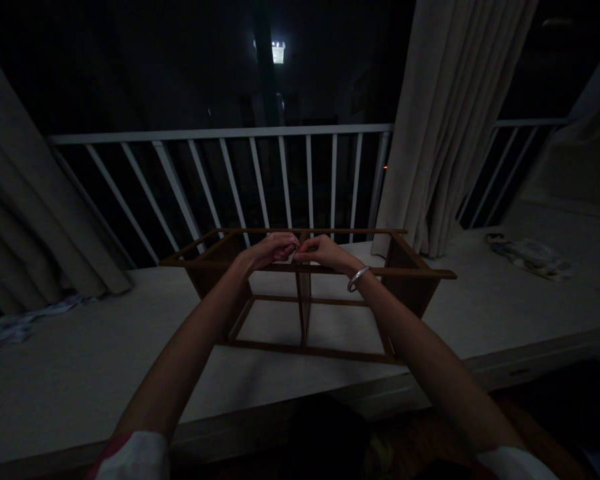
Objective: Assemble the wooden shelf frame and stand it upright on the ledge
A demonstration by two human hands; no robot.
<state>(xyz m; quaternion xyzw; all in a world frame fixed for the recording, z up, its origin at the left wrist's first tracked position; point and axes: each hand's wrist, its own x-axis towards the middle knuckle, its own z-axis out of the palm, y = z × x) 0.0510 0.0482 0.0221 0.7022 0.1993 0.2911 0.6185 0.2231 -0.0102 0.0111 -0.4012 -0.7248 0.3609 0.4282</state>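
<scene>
A brown wooden rack frame (330, 355) lies on the pale ledge, with a divider board in its middle and panels near both ends. Above the top of that divider, my left hand (275, 247) and my right hand (324, 252) meet with fingertips nearly touching. The fingers of both are closed in a pinch. Something small and shiny shows at the left fingertips, too small and dark to name. Whatever the right fingers hold is hidden. A silver bangle (359, 279) circles my right wrist.
The pale ledge (145, 340) has a front edge toward me. Behind the frame runs a white railing (230, 135) before a dark window. Curtains (445, 120) hang at both sides. A crumpled cloth (530, 257) lies at the right, another cloth (15, 327) at the left.
</scene>
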